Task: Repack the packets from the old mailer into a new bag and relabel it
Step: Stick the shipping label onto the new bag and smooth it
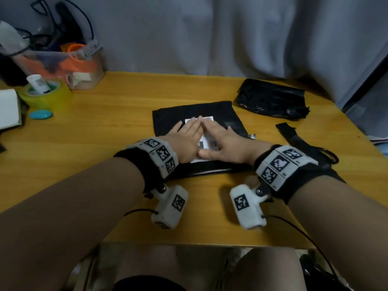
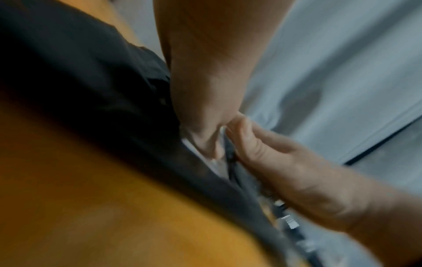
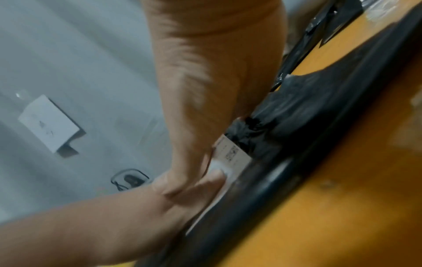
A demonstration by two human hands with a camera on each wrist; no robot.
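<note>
Pressing flat, both the left hand (image 1: pixel 185 141) and right hand (image 1: pixel 223 141) spread straight fingers (image 1: pixel 194 122) over the white label (image 1: pixel 207 119) on the black bag (image 1: pixel 168 120).

On the tabletop (image 1: pixel 117 127), a yellow-green tape roll (image 1: pixel 47 97) sits at the far left with a white tube (image 1: pixel 37 82) standing in it, a clear bin (image 1: pixel 63 64) just behind it, a teal oval (image 1: pixel 41 114) just in front, scissors (image 1: pixel 323 154) far across to its right
</note>
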